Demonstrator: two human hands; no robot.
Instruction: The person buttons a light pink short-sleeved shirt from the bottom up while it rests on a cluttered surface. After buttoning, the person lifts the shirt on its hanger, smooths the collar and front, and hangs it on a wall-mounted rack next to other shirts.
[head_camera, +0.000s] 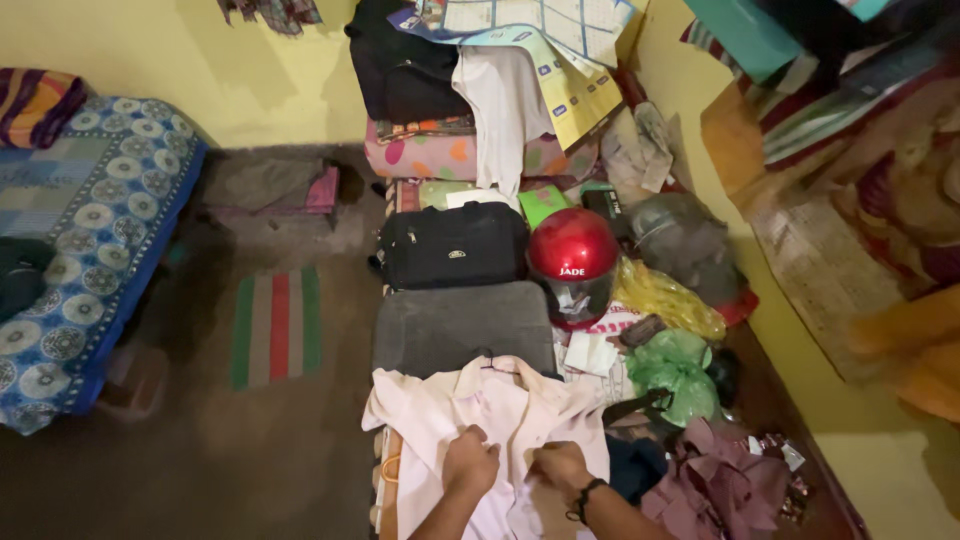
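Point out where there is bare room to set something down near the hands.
The grey case top is bare, between the pale shirt under both hands and the black bag. The floor left, by the striped mat, is open. Right of the shirt it is crowded: red helmet, green bag, crumpled clothes.

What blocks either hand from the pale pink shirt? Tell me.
Nothing visible. The left hand and the right hand both rest directly on the pale pink shirt, which lies spread on top of the pile with nothing over it.
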